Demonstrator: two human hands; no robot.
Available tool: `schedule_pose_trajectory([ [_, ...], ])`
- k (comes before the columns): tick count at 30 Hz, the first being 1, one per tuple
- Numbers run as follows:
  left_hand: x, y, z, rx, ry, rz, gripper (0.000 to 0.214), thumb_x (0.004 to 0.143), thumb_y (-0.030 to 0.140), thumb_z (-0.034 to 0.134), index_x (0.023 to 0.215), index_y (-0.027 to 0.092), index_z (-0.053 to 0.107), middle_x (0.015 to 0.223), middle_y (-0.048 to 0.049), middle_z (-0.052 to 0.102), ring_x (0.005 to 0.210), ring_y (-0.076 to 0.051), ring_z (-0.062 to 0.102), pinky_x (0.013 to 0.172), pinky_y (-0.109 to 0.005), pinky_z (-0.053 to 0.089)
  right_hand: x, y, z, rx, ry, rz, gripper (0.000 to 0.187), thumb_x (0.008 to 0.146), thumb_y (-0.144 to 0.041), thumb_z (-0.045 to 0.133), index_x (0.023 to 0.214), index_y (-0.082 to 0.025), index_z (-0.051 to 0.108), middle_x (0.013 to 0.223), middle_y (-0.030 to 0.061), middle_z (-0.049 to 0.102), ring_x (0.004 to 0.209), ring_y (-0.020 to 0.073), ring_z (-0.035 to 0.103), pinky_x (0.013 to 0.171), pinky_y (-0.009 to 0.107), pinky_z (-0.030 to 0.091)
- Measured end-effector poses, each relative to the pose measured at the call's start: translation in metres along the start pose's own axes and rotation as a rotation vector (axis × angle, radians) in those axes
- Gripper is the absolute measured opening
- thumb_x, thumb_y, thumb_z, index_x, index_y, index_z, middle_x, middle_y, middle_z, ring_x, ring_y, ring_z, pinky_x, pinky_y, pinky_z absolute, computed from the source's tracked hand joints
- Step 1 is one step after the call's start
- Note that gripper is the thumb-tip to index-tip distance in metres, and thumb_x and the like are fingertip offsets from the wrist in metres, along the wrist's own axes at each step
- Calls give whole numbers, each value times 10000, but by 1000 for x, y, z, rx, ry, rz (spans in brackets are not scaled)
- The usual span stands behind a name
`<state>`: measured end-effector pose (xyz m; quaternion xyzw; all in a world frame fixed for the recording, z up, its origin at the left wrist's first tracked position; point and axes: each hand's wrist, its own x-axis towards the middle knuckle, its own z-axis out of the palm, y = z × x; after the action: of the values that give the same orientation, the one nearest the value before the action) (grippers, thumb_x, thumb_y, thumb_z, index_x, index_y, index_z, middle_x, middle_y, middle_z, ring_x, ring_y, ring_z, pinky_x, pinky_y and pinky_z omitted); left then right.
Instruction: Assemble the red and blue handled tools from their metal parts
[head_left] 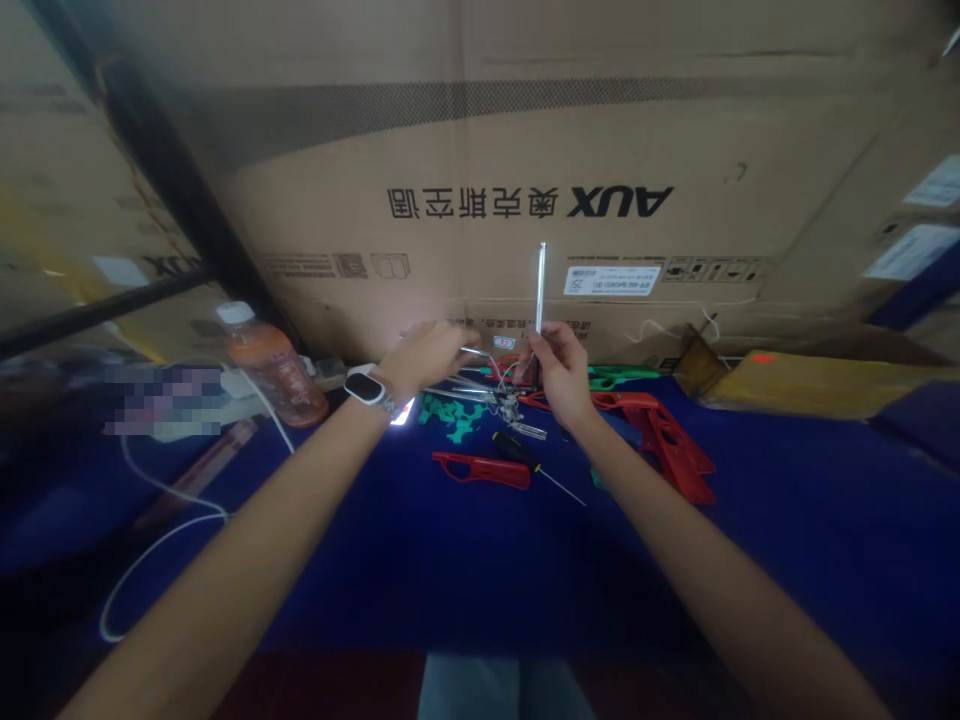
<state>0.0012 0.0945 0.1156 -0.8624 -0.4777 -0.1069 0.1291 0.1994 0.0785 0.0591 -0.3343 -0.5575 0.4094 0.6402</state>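
Observation:
My right hand [564, 372] is closed around the lower end of a shiny metal tube [541, 285], which stands nearly upright. My left hand [433, 352] pinches a thin metal piece [475, 351]; its exact kind is unclear. Between and below the hands lies a pile of small metal parts with thin wires [508, 405]. Nearer to me is a red lighter-like plastic casing [487, 470], beside a screwdriver [536, 467] with a black and yellow handle. Small green plastic pieces [454, 415] are scattered under my left hand. More red plastic casings [667, 440] lie right of my right wrist.
A large cardboard box [465, 130] walls off the back of the blue surface [450, 570]. A drink bottle [274, 365] leans at the left, near a white cable [161, 535]. At the right sits a yellow-brown package [825, 383]. A lit screen [403, 411] shows by my left wrist.

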Motion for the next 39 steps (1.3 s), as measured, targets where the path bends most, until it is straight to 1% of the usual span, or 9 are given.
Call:
schedule_pose_trajectory([
  [3, 1, -2, -5, -36, 13, -2, 135, 908, 276, 618, 975, 257, 734, 895, -51, 740, 813, -246, 675, 739, -321, 451, 13, -6, 1, -19, 35, -22, 389, 856, -609, 584, 971, -274, 422, 725, -47, 617, 593, 142, 666, 552, 270, 543],
  [7, -9, -3, 7, -19, -72, -28, 140, 891, 309, 648, 950, 252, 760, 880, -75, 745, 798, -262, 682, 732, -329, 456, 28, -13, 4, -54, 10, -22, 266, 931, -511, 508, 983, -274, 399, 808, -6, 651, 708, 154, 710, 621, 274, 559],
  [13, -20, -9, 21, 47, -43, -139, 338, 980, 400, 502, 980, 186, 763, 896, -144, 743, 808, -291, 690, 728, -356, 458, 37, -21, 9, -2, 5, -15, 169, 941, -392, 496, 951, -273, 377, 764, -20, 632, 712, 154, 714, 667, 282, 567],
  [16, -23, -17, 13, 18, 17, -183, 438, 994, 476, 446, 952, 174, 761, 816, -150, 730, 775, -304, 686, 729, -376, 460, 39, -24, 6, 21, 58, -10, 177, 928, -384, 503, 937, -274, 365, 725, -40, 607, 677, 143, 700, 656, 274, 559],
  [20, -23, -20, 4, 5, 70, -193, 343, 973, 435, 510, 985, 197, 756, 828, -120, 742, 781, -272, 679, 732, -346, 453, 39, -27, 2, 116, 86, -16, 165, 898, -326, 523, 905, -270, 368, 679, -55, 588, 576, 129, 652, 608, 272, 542],
  [23, -19, -12, 6, -18, 83, -189, 306, 971, 415, 528, 1036, 218, 752, 900, -111, 756, 822, -266, 682, 751, -340, 457, 37, -27, 2, 80, 88, -3, 183, 901, -356, 528, 880, -270, 368, 662, -56, 589, 514, 118, 600, 544, 262, 508],
  [29, -6, 2, 21, -61, -4, -232, 332, 985, 385, 494, 1067, 177, 739, 1004, -152, 751, 931, -312, 698, 787, -374, 483, 42, -32, -5, 50, 128, -43, 316, 853, -489, 632, 842, -263, 411, 610, -78, 569, 432, 77, 503, 436, 214, 395],
  [34, -1, 1, 26, -78, -39, -296, 317, 966, 356, 515, 1110, 177, 735, 1039, -172, 747, 991, -348, 693, 832, -412, 496, 50, -43, -17, 95, 159, -42, 264, 846, -407, 656, 818, -257, 441, 576, -91, 561, 395, 64, 469, 404, 210, 341],
  [39, 0, 14, 40, -241, -87, -227, 260, 951, 289, 547, 1093, 196, 744, 1051, -128, 760, 988, -292, 698, 839, -357, 498, 43, -38, -14, 97, 118, 43, 255, 850, -378, 644, 805, -257, 424, 578, -91, 563, 402, 69, 469, 411, 215, 339],
])
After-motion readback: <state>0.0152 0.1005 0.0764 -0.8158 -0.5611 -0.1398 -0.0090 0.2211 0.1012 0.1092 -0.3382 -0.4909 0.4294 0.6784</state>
